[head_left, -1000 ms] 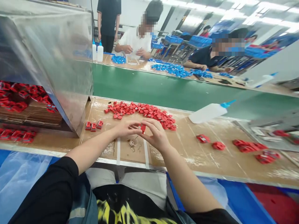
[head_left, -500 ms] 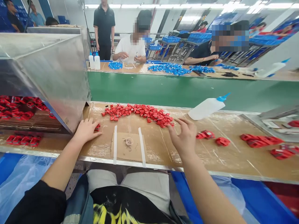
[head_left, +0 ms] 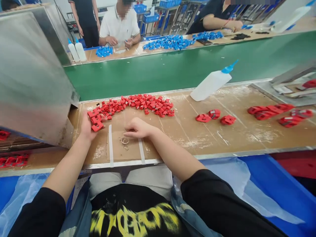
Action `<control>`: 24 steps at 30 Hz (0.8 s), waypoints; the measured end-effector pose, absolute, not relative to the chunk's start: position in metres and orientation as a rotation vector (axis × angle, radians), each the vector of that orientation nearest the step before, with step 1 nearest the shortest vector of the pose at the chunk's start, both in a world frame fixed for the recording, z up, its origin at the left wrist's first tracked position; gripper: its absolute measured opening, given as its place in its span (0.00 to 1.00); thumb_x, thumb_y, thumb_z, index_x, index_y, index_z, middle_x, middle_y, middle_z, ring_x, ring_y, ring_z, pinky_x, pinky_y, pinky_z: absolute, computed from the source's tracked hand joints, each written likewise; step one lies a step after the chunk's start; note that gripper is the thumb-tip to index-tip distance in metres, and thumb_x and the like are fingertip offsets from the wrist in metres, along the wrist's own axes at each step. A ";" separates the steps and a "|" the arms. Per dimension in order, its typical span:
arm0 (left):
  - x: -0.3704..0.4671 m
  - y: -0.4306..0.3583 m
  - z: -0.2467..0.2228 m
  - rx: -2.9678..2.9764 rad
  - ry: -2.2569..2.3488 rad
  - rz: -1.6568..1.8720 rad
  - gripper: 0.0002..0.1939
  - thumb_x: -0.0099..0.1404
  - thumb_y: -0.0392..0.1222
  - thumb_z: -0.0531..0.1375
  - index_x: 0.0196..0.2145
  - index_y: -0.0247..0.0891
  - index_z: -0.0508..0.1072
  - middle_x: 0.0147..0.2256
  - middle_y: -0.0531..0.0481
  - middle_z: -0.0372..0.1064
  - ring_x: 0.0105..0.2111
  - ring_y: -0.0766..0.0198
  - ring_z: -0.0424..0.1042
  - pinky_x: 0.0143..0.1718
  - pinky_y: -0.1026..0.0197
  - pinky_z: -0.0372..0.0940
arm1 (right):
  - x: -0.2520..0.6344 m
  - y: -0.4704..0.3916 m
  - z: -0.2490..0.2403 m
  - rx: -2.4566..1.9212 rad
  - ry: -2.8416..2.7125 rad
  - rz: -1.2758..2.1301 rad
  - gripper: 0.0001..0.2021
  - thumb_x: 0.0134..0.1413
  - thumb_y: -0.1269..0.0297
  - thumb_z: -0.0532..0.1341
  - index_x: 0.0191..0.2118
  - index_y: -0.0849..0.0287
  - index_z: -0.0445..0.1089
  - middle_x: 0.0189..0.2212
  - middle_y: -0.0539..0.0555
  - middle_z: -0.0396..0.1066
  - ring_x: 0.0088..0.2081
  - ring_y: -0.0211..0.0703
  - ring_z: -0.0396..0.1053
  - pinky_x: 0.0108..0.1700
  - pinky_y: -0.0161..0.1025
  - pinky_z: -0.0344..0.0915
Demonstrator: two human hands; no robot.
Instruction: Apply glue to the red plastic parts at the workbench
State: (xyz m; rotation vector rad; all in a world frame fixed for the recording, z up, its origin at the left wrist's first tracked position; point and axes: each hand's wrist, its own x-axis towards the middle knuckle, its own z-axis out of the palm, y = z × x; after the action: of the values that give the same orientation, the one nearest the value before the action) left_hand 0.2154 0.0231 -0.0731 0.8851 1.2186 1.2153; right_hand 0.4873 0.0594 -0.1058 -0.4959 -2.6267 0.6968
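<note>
My left hand (head_left: 86, 126) is wrapped round several red plastic pieces (head_left: 96, 125), held at the left end of the pile. My right hand (head_left: 138, 127) hovers above the right part of a cardboard square (head_left: 119, 154), its fingers curled; whether anything is in them is hidden. Just below its fingertips lies a small coil of thin pale rings (head_left: 124, 141) on the cardboard. Two white tape strips (head_left: 111, 148) run along the cardboard's sides. Behind both hands curves a heap of loose red plastic pieces (head_left: 148, 102).
A white bottle with a blue nozzle (head_left: 209, 86) leans at the bench's back edge. More red pieces (head_left: 227, 119) lie to the right. At left stands a metal machine housing (head_left: 32, 75). Beyond the green belt (head_left: 138, 72), people work by blue pieces (head_left: 170, 42).
My left hand has lifted off the bench and now holds red pieces. My right hand has moved left from beside the heap to above the cardboard, its fingers curling. The view has tilted down.
</note>
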 end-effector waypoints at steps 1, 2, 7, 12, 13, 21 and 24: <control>0.225 0.033 -0.073 0.832 1.141 1.225 0.42 0.66 0.80 0.39 0.45 0.38 0.67 0.37 0.43 0.73 0.34 0.58 0.75 0.27 0.60 0.69 | 0.488 0.058 -0.105 -0.482 -2.654 0.723 0.25 0.66 0.49 0.56 0.21 0.57 0.54 0.18 0.46 0.54 0.23 0.36 0.48 0.31 0.38 0.45; 0.234 0.043 -0.074 0.804 1.091 1.220 0.40 0.66 0.79 0.43 0.44 0.38 0.67 0.37 0.43 0.73 0.33 0.59 0.75 0.26 0.61 0.69 | 0.489 0.057 -0.104 -0.471 -2.676 0.747 0.24 0.65 0.51 0.57 0.21 0.57 0.54 0.18 0.46 0.54 0.23 0.36 0.48 0.31 0.38 0.45; 0.263 0.066 -0.096 1.132 1.112 1.211 0.22 0.62 0.60 0.66 0.40 0.41 0.66 0.30 0.53 0.68 0.23 0.66 0.68 0.25 0.63 0.66 | 0.485 0.052 -0.095 -0.416 -2.647 0.816 0.17 0.62 0.62 0.55 0.22 0.58 0.54 0.19 0.46 0.56 0.24 0.35 0.50 0.31 0.36 0.46; 0.262 0.058 -0.112 1.885 1.280 1.104 0.15 0.64 0.51 0.67 0.43 0.41 0.72 0.33 0.53 0.72 0.30 0.65 0.71 0.37 0.61 0.66 | 0.485 0.049 -0.095 -0.356 -2.587 0.952 0.15 0.54 0.68 0.56 0.21 0.58 0.50 0.19 0.45 0.52 0.23 0.33 0.48 0.31 0.36 0.46; 0.261 0.056 -0.112 1.991 1.277 1.051 0.15 0.65 0.51 0.67 0.44 0.40 0.74 0.37 0.51 0.74 0.33 0.64 0.72 0.40 0.61 0.66 | 0.485 0.049 -0.096 -0.333 -2.574 1.005 0.15 0.54 0.68 0.56 0.21 0.58 0.50 0.19 0.45 0.50 0.23 0.33 0.47 0.31 0.36 0.46; 0.261 0.058 -0.113 2.200 1.212 0.942 0.12 0.70 0.50 0.63 0.44 0.39 0.72 0.40 0.49 0.74 0.39 0.61 0.73 0.44 0.60 0.65 | 0.483 0.051 -0.104 -0.468 -1.874 1.185 0.22 0.64 0.61 0.57 0.19 0.57 0.50 0.18 0.44 0.47 0.21 0.32 0.47 0.28 0.36 0.46; 0.261 0.057 -0.115 2.294 1.197 0.873 0.10 0.71 0.48 0.62 0.44 0.40 0.72 0.40 0.50 0.73 0.39 0.62 0.73 0.42 0.60 0.64 | 0.481 0.052 -0.105 -0.680 -1.594 1.050 0.23 0.67 0.57 0.57 0.20 0.57 0.53 0.19 0.45 0.51 0.23 0.33 0.50 0.29 0.36 0.48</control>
State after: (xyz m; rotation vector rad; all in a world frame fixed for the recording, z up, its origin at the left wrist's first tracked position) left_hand 0.2613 0.0574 -0.1146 2.2939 1.1972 0.8725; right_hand 0.4810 0.0523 -0.1049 -0.6801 -1.5936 1.0496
